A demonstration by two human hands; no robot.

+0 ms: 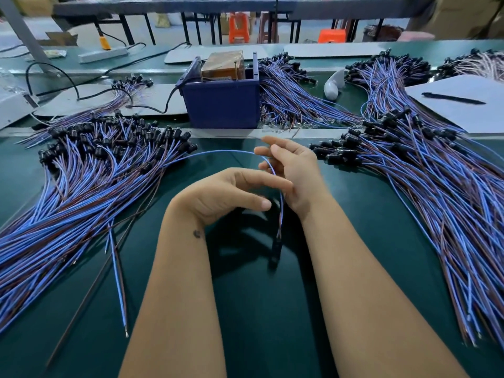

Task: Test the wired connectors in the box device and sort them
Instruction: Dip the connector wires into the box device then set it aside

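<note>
My right hand [296, 170] holds one blue wire [231, 152] that arcs in from the left pile, crosses its curled fingers and drops between my hands. The wire's black connector [274, 252] dangles just above the green mat. My left hand [226, 195] is beside it, fingers loosely curved, with the index fingertip reaching the wire at my right palm and the thumb apart from it. The dark blue box device [221, 105] stands behind my hands, with a brown block and upright pins inside. Wired connectors lie in a big pile on the left [90, 170] and another on the right [425, 170].
More wire bundles [294, 91] lie behind the box. A black power cord [152, 109] runs left from the box. A white sheet with a black pen [454, 99] is at the right. Two loose wires [120, 285] lie by my left forearm.
</note>
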